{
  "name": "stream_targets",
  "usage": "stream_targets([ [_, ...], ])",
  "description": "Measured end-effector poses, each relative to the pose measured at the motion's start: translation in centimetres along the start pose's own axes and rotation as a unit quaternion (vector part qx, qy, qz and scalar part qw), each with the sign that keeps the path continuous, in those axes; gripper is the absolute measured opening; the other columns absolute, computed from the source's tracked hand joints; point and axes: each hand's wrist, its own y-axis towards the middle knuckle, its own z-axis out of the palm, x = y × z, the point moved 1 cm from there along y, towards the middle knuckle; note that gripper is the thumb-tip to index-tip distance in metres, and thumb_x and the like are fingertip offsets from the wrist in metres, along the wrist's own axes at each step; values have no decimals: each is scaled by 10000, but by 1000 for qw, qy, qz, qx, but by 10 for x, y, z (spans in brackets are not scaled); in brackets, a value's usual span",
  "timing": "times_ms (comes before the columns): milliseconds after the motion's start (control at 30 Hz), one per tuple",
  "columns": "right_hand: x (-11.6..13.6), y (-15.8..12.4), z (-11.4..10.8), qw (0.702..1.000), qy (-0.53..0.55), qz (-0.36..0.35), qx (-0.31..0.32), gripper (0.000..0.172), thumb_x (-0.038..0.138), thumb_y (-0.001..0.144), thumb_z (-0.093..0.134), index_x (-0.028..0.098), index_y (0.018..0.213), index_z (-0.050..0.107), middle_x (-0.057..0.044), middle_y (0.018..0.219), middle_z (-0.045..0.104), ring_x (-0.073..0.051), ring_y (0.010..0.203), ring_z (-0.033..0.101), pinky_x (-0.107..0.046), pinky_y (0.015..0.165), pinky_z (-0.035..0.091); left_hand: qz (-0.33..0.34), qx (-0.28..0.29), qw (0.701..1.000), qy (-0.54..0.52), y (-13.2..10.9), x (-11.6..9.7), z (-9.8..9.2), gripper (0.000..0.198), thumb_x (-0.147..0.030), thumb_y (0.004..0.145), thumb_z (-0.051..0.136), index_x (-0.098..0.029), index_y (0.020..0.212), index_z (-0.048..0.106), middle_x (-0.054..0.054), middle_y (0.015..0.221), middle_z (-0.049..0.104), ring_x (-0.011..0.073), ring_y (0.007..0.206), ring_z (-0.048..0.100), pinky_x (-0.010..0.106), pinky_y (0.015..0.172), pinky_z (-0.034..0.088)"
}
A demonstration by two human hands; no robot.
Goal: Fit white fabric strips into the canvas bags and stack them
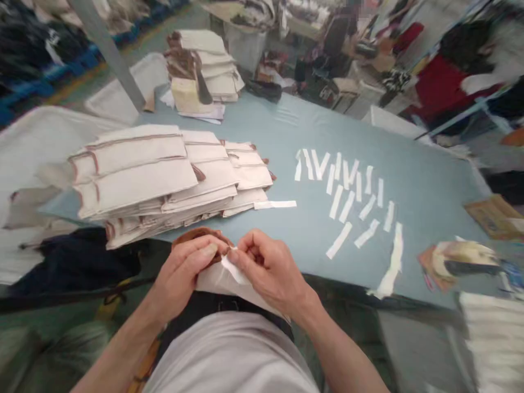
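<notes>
At the table's near edge, against my body, is a cream cloth bag (pixel 219 281) with a brown strap (pixel 196 234). My left hand (pixel 188 262) is closed on the bag's upper edge by the strap, thumb on top. Pinched in the fingers of my right hand (pixel 272 265) is a small white strip (pixel 235 271), which lies against the cloth where the two hands meet. The fingertips partly hide the strip's upper end, and whether it is fastened there I cannot tell.
Cream cloth bags (pixel 139 169) with brown edging lie in stacks at left, with another pile (pixel 213 60) behind. Several white strips (pixel 335 202) are spread over the blue-grey table (pixel 426 180). A tape roll (pixel 466 259) sits at right; a metal post (pixel 108 52) stands at back left.
</notes>
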Motion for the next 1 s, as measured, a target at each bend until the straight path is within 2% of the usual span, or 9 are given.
stream_targets([
  [133, 2, -3, 1, 998, -47, -30, -23, 277, 418, 1019, 654, 217, 837, 594, 64, 624, 575, -90, 518, 483, -210, 541, 325, -19, 15, 999, -26, -4, 0, 1, 111, -303, 930, 773, -197, 903, 785, 32, 1014, 694, 164, 851, 652, 204, 717, 530],
  [333, 8, -8, 3, 974, -153, -150, -71, 245, 355, 1071, 644, 204, 878, 646, 38, 655, 647, -96, 512, 527, -212, 524, 343, -3, -12, 1000, 3, -8, -15, 8, 152, -298, 891, 796, -172, 833, 734, 10, 812, 667, 128, 683, 607, 178, 610, 512],
  [433, 9, -9, 3, 967, -166, -173, -82, 250, 354, 1086, 635, 199, 890, 651, 36, 642, 652, -100, 501, 524, -214, 513, 349, 15, -21, 999, 34, -9, -20, 10, 104, -264, 890, 760, -181, 831, 743, -3, 771, 658, 120, 658, 601, 168, 590, 498],
  [567, 6, -8, 2, 977, -135, -153, -61, 245, 356, 1084, 635, 203, 891, 634, 35, 664, 663, -95, 490, 513, -210, 495, 348, 13, -22, 998, 55, -10, -20, 10, 118, -295, 897, 727, -185, 862, 751, 17, 838, 698, 140, 683, 632, 193, 601, 519],
  [733, 0, -7, 0, 991, -88, -91, -42, 238, 372, 1060, 644, 219, 881, 608, 33, 693, 654, -102, 535, 535, -217, 531, 369, 11, -29, 993, 115, -8, -19, 12, 166, -329, 908, 676, -184, 887, 755, 42, 896, 714, 182, 748, 670, 246, 645, 538],
  [867, -8, -3, 0, 998, -40, -46, -26, 237, 400, 1026, 669, 222, 880, 611, 44, 692, 619, -100, 553, 496, -229, 550, 351, 11, -56, 984, 169, -4, -22, 19, 159, -308, 873, 645, -185, 833, 738, 14, 785, 701, 157, 657, 614, 239, 594, 491],
  [1000, -17, 5, 6, 997, 70, 19, 17, 299, 472, 966, 738, 215, 874, 615, 57, 665, 591, -99, 569, 483, -225, 543, 341, 32, -117, 976, 181, -3, -24, 25, 135, -265, 809, 615, -197, 698, 653, -38, 624, 582, 120, 543, 490, 221, 503, 387],
])
